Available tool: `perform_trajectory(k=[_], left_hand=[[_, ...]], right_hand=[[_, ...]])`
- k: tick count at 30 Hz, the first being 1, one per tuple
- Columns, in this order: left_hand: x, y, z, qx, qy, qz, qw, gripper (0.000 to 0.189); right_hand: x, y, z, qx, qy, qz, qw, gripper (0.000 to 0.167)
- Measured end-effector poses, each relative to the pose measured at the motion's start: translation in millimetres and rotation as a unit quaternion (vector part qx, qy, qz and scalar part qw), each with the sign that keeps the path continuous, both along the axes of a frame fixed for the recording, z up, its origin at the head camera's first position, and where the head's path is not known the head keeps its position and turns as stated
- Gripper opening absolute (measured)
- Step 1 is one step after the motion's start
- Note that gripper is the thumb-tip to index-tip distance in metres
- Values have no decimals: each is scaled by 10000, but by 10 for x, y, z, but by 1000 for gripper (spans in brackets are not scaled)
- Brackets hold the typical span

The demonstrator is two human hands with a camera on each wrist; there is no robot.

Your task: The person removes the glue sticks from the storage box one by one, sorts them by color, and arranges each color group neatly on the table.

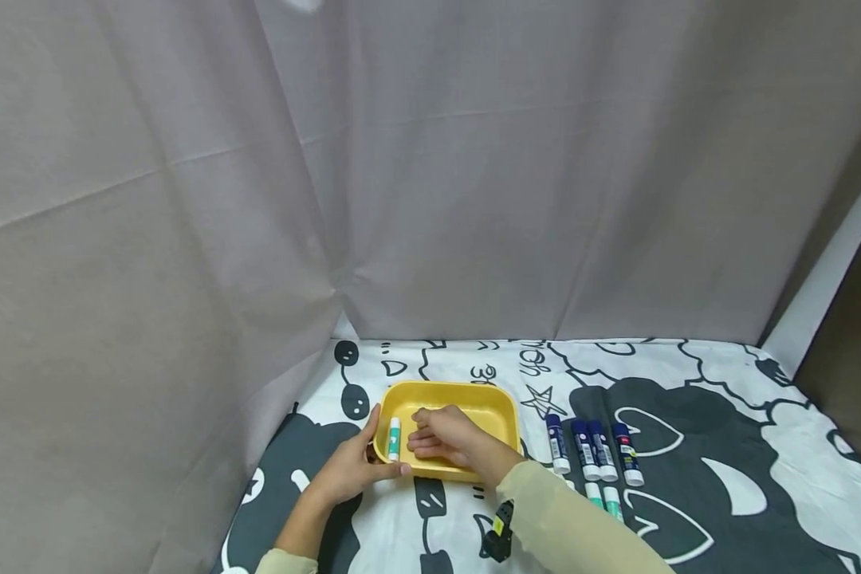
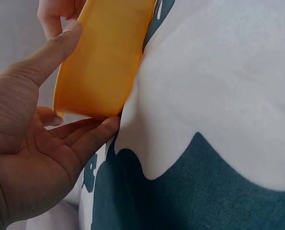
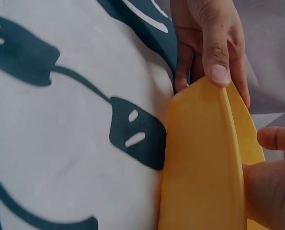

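Observation:
A yellow tray (image 1: 488, 396) lies on the patterned cloth, and inside its left end is a white-and-green glue stick (image 1: 395, 438). My left hand (image 1: 355, 465) grips that end of the tray, thumb over the rim and fingers against the outside and underside, as the left wrist view shows for the hand (image 2: 41, 129). Over the tray's floor is my right hand (image 1: 452, 438), its fingers loosely bent to the right of the glue stick, with nothing seen in them. The tray wall (image 3: 204, 158) hides part of the right hand (image 3: 274, 187) in the right wrist view.
Several dark blue glue sticks (image 1: 585, 450) with white ends lie in a row right of the tray. Nearer me are white-and-green ones (image 1: 612, 502), partly behind the right sleeve (image 1: 567, 518). A grey curtain (image 1: 473, 199) hangs behind the cloth-covered surface (image 1: 818, 470).

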State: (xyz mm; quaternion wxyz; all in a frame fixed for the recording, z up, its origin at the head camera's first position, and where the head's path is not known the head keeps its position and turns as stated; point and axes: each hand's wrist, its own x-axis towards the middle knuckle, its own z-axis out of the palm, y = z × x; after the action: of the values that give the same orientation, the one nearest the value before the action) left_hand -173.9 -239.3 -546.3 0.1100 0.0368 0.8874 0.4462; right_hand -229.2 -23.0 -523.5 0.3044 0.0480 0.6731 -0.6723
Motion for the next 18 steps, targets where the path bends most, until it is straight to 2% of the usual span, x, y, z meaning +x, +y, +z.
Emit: perform_trajectory(k=[3,9,18], left_hand=[[3,-2,-12,6,32,-26,10000,132],[3,-25,-12,96,58,-127,9999,131],[1,-36,6,137,84,-193,9997,132]], right_hand=[[-3,-52,-28,-207,-64,55,9998,54],[-28,-174,-77,-282,-77,140,9995,45],[-7,-332,-121,-217,264,298,9990,28]])
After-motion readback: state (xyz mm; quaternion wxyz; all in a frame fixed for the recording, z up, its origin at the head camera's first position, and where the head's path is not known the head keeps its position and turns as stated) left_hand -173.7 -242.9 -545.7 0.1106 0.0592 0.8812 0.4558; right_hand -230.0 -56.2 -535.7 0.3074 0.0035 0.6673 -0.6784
